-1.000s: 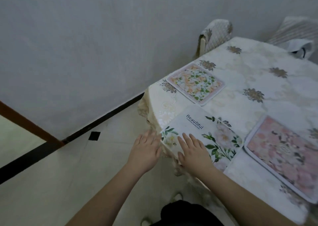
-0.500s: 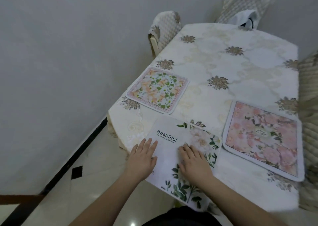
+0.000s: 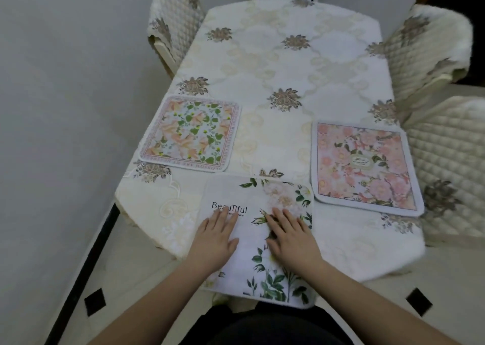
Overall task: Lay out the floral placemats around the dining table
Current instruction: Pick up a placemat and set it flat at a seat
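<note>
- Right now the dining table (image 3: 288, 63) fills most of your view, draped in a cream cloth with brown flower motifs and running away from you.
- Quilted chair covers ring it: one chair (image 3: 173, 21) at the far left corner and two chairs (image 3: 425, 50) along the right side.
- You have the white placemat (image 3: 258, 250) with green leaves and the word "Beautiful" lying at the near end of the table, its near edge hanging past the table's edge toward you.
- The pink blossom placemat (image 3: 363, 166) lies flat on the right side, just beside the white one's far right corner.
- The peach-and-green placemat (image 3: 190, 133) lies flat on the left side, apart from the other two.
- Your left hand (image 3: 216, 237) rests palm-down on the white placemat, fingers straight and together, gripping nothing.
- Your right hand (image 3: 290, 235) lies flat beside it on the same mat, fingers spread slightly, holding nothing.
</note>
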Demonstrator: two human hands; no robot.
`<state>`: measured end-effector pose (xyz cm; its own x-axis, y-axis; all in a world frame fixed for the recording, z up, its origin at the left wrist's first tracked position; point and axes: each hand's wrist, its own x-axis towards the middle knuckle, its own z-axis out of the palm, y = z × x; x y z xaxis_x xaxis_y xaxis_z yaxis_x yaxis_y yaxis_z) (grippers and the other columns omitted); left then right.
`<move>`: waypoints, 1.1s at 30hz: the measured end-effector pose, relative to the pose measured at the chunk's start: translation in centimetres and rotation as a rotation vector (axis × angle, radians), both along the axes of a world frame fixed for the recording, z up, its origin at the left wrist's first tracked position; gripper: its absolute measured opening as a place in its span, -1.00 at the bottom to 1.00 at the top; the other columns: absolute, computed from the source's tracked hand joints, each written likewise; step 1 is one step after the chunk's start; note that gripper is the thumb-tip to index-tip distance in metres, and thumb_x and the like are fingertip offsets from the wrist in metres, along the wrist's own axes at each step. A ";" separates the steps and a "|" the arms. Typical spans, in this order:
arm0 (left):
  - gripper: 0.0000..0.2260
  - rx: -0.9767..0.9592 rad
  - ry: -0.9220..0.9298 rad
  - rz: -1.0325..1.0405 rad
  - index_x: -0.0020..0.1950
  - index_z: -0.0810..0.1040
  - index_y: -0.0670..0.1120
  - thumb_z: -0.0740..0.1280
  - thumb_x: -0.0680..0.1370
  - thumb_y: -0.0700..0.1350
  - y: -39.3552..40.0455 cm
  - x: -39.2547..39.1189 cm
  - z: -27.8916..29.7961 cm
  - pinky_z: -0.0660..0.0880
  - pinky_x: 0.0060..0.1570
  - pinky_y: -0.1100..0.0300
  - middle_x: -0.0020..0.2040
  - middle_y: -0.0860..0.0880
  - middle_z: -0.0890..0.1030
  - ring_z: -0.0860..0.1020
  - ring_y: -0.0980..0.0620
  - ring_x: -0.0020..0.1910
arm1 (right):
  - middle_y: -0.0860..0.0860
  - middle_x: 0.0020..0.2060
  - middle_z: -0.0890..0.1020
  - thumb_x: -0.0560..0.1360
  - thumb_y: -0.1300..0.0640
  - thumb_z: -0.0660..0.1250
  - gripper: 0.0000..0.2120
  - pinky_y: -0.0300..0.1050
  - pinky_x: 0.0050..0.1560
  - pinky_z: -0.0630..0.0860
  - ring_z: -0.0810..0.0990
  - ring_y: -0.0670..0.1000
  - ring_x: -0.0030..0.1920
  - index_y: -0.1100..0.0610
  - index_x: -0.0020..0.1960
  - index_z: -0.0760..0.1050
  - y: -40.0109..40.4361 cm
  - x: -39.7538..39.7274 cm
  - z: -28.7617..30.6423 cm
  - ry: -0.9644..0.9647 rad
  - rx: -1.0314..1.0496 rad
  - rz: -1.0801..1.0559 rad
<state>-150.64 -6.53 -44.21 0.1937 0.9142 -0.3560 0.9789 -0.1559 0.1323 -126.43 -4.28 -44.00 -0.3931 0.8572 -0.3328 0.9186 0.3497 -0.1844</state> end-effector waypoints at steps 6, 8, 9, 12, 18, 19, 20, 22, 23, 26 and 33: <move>-0.34 0.029 -0.056 -0.198 0.61 -0.20 0.06 0.01 0.64 0.29 0.3 -2.8 -0.7 -0.11 0.53 -0.01 0.61 -0.05 -0.24 -0.18 -0.10 0.60 | -0.06 0.58 -0.24 0.61 -0.28 -0.09 -0.32 0.09 0.53 -0.20 -0.22 0.06 0.59 -0.07 0.60 -0.24 -1.8 -1.4 -0.6 -0.042 -0.053 -0.212; -0.31 0.005 -0.053 -0.248 0.60 -0.26 0.08 -0.02 0.62 0.33 0.5 -3.5 -0.8 -0.15 0.53 0.04 0.60 -0.03 -0.31 -0.25 -0.05 0.59 | -0.05 0.56 -0.32 0.57 -0.34 -0.06 -0.25 0.10 0.52 -0.25 -0.29 0.07 0.57 -0.05 0.60 -0.29 -1.9 -2.1 -0.8 -0.062 -0.111 -0.255; -0.30 -0.001 -0.055 -0.267 0.60 -0.26 0.09 -0.03 0.61 0.35 0.7 -3.9 -0.8 -0.17 0.52 0.06 0.59 -0.01 -0.32 -0.26 -0.03 0.59 | -0.04 0.56 -0.31 0.57 -0.35 -0.04 -0.23 0.11 0.52 -0.24 -0.29 0.07 0.57 -0.05 0.60 -0.29 -1.8 -2.3 -0.7 -0.075 -0.121 -0.266; -0.28 0.021 -0.070 -0.287 0.61 -0.21 0.10 -0.02 0.59 0.38 0.8 -4.8 -1.0 -0.18 0.52 0.06 0.61 0.01 -0.28 -0.24 -0.02 0.59 | -0.04 0.59 -0.25 0.56 -0.35 0.03 -0.21 0.09 0.53 -0.16 -0.23 0.06 0.59 -0.07 0.60 -0.25 -2.0 -2.6 -0.1 -0.065 -0.116 -0.302; -0.28 0.060 -0.100 -0.256 0.62 -0.15 0.10 0.01 0.58 0.38 0.6 -5.2 -1.8 -0.16 0.53 0.03 0.61 0.00 -0.25 -0.19 -0.07 0.60 | -0.05 0.59 -0.23 0.56 -0.36 0.05 -0.22 0.03 0.57 -0.12 -0.23 0.00 0.58 -0.07 0.61 -0.19 -3.7 -1.4 0.1 -0.021 -0.111 -0.331; -0.26 0.058 -0.105 -0.237 0.62 -0.15 0.09 0.01 0.57 0.39 0.6 -5.2 -1.8 -0.14 0.53 0.04 0.61 -0.03 -0.25 -0.19 -0.07 0.60 | -0.07 0.59 -0.23 0.56 -0.36 0.05 -0.22 0.02 0.57 -0.12 -0.23 0.00 0.58 -0.07 0.61 -0.19 -3.9 -1.0 0.1 -0.027 -0.111 -0.319; -0.23 0.057 -0.110 -0.209 0.62 -0.16 0.08 0.02 0.55 0.41 0.5 -5.2 -1.7 -0.11 0.53 0.04 0.61 -0.05 -0.26 -0.18 -0.07 0.60 | -0.09 0.59 -0.24 0.56 -0.37 0.05 -0.22 0.01 0.56 -0.12 -0.22 -0.01 0.59 -0.08 0.61 -0.19 -4.1 -0.6 0.1 -0.032 -0.108 -0.312; -0.16 0.062 -0.121 -0.148 0.63 -0.17 0.02 0.04 0.52 0.44 0.5 -5.3 -1.6 -0.05 0.53 0.04 0.61 -0.08 -0.30 -0.18 -0.08 0.60 | -0.11 0.58 -0.25 0.54 -0.39 0.04 -0.22 0.01 0.55 -0.14 -0.21 -0.02 0.59 -0.11 0.60 -0.20 -4.5 0.0 -0.1 -0.049 -0.090 -0.314; -0.13 0.062 -0.128 -0.119 0.63 -0.17 0.01 0.05 0.51 0.45 0.4 -5.3 -1.5 -0.04 0.53 0.03 0.60 -0.09 -0.33 -0.19 -0.09 0.60 | -0.11 0.58 -0.25 0.53 -0.42 0.03 -0.21 0.01 0.54 -0.16 -0.22 -0.02 0.58 -0.13 0.60 -0.20 -4.7 0.2 -0.2 -0.063 -0.084 -0.326; -0.13 0.042 -0.144 0.006 0.61 -0.19 0.10 0.10 0.48 0.47 -0.2 -5.2 -1.4 -0.05 0.53 -0.03 0.56 -0.17 -0.40 -0.29 -0.15 0.58 | 0.02 0.59 -0.26 0.45 -0.51 0.00 -0.18 0.07 0.53 -0.19 -0.27 0.08 0.58 -0.23 0.58 -0.22 -5.1 0.4 -0.5 -0.086 -0.079 -0.421; -0.21 -0.044 -0.179 0.149 0.62 -0.14 0.15 0.14 0.53 0.40 -1.2 -4.5 -1.0 -0.02 0.51 -0.05 0.60 -0.23 -0.18 -0.16 -0.20 0.59 | 0.26 0.56 -0.23 0.38 -0.56 0.06 -0.11 0.19 0.52 -0.08 -0.24 0.24 0.57 -0.28 0.56 -0.21 -5.0 0.0 0.1 -0.086 -0.106 -0.542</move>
<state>-155.13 -7.69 -45.20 0.1215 0.9218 -0.3680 0.9508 -0.0017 0.3096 -126.43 -9.27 -43.88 0.1268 0.8891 -0.4399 0.9751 -0.1931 -0.1092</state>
